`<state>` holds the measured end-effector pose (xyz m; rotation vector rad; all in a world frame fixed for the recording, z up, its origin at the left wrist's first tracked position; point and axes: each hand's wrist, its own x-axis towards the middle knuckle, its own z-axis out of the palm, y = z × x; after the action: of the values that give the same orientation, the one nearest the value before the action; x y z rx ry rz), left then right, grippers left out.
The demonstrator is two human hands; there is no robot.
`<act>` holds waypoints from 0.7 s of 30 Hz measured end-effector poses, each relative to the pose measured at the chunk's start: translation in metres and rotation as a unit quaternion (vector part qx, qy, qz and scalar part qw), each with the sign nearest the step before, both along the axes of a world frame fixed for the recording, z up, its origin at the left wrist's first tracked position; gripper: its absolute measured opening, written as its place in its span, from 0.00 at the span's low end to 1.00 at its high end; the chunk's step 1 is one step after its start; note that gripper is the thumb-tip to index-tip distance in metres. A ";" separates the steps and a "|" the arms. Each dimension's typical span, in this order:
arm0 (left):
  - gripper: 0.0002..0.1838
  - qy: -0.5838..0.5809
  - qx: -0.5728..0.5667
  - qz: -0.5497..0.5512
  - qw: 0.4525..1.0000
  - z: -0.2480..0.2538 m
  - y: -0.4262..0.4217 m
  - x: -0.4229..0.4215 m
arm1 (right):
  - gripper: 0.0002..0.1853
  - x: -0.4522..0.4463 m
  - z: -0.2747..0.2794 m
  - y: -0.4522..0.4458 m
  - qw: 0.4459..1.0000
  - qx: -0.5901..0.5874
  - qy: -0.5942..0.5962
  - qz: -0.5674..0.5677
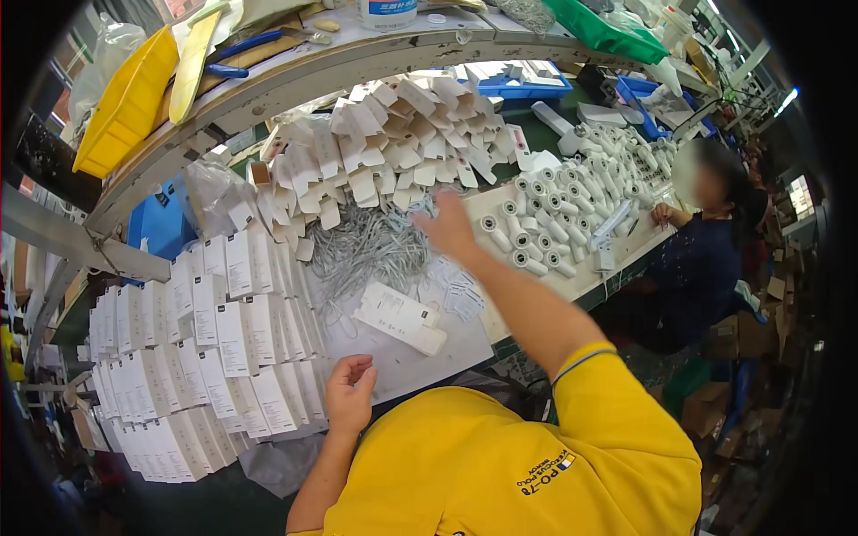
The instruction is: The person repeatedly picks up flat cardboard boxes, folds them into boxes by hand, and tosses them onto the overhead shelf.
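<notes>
My right hand [446, 230] reaches to the far side of a tangled heap of thin grey cords [368, 255], touching or just over it. Its fingers are smeared by motion, so any hold is hidden. My left hand [349, 393] is near the table's front edge, its fingers loosely bent and the thumb apart, with nothing visible in it. Between the hands, a white box [399, 318] lies flat on the pale work surface [357, 344]. Small white printed slips [460, 290] are spread to its right.
Closed white boxes [237, 335] stand in rows at left. Open-flapped boxes [384, 143] are heaped behind the cords. White cylindrical devices [541, 223] cover the right side, near a seated co-worker [702, 259]. An overhead shelf [295, 76] carries a yellow bin [130, 103].
</notes>
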<state>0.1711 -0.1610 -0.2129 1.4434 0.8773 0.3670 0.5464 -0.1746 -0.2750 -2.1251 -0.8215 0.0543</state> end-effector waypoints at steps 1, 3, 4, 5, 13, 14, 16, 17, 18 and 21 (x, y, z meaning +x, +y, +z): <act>0.14 0.003 -0.004 -0.001 1.000 0.002 0.000 -0.002 | 0.37 -0.045 -0.023 -0.018 0.997 -0.071 -0.002 0.040; 0.14 0.009 -0.009 -0.005 1.000 0.006 0.002 -0.005 | 0.44 -0.104 -0.038 -0.043 0.984 -0.134 0.010 0.118; 0.14 0.013 -0.012 -0.011 1.000 0.008 0.003 -0.006 | 0.46 -0.132 -0.057 -0.051 0.981 -0.142 -0.075 0.105; 0.14 0.015 -0.011 -0.018 1.000 0.009 0.003 -0.006 | 0.46 -0.143 -0.059 -0.053 0.982 -0.141 -0.072 0.098; 0.13 0.003 -0.067 -0.077 0.995 0.003 0.001 -0.017 | 0.51 -0.193 -0.051 -0.066 0.957 -0.259 -0.086 0.099; 0.13 0.001 -0.068 -0.088 0.994 0.003 0.001 -0.016 | 0.51 -0.193 -0.049 -0.067 0.955 -0.256 -0.117 0.099; 0.13 -0.002 -0.064 -0.101 0.993 0.006 0.001 -0.013 | 0.51 -0.191 -0.051 -0.068 0.953 -0.265 -0.115 0.091; 0.13 -0.002 -0.064 -0.106 0.992 0.009 0.002 -0.012 | 0.51 -0.190 -0.053 -0.068 0.950 -0.275 -0.113 0.092; 0.13 -0.001 -0.063 -0.109 0.992 0.011 0.002 -0.012 | 0.51 -0.190 -0.055 -0.067 0.948 -0.285 -0.109 0.094; 0.14 0.010 -0.063 -0.117 0.991 0.011 0.003 -0.015 | 0.51 -0.192 -0.053 -0.070 0.948 -0.287 -0.090 0.099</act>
<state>0.1565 -0.1583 -0.2017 1.4171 0.7235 0.1188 0.3544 -0.2443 -0.3276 -2.6069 -1.2445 0.2324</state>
